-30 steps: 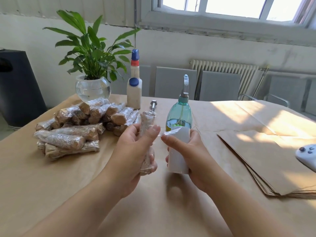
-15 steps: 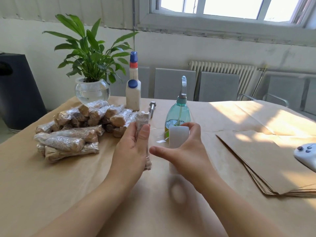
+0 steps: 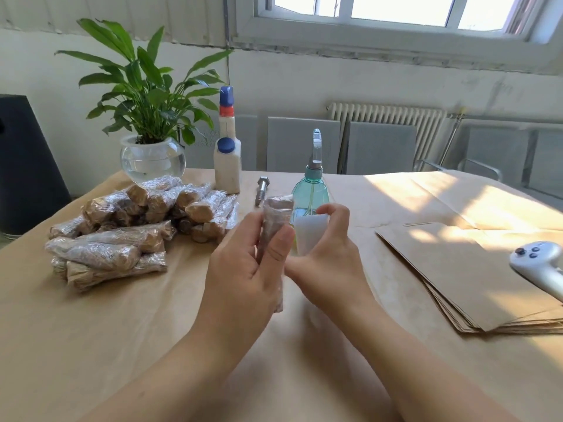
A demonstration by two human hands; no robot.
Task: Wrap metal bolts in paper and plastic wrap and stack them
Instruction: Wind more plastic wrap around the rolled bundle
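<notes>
Wrapping a bolt, mid-air over table [image 3: 152, 345].
Left hand [image 3: 243, 269] grips upright wrapped bolt [image 3: 274, 220]; right hand [image 3: 329, 257] curls round white plastic wrap roll [image 3: 307, 236], touching it. Wrapped stack [image 3: 131, 226] left.

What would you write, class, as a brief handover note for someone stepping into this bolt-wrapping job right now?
Left hand: grips the half-wrapped bolt upright above the table.
Right hand: holds the white plastic wrap roll close against that bolt.
Done: a pile of wrapped bolts lies on the left of the table.
Left: finish the film on this bolt and stack it; one bare bolt lies near the spray bottle; paper sheets wait on the right.
</notes>
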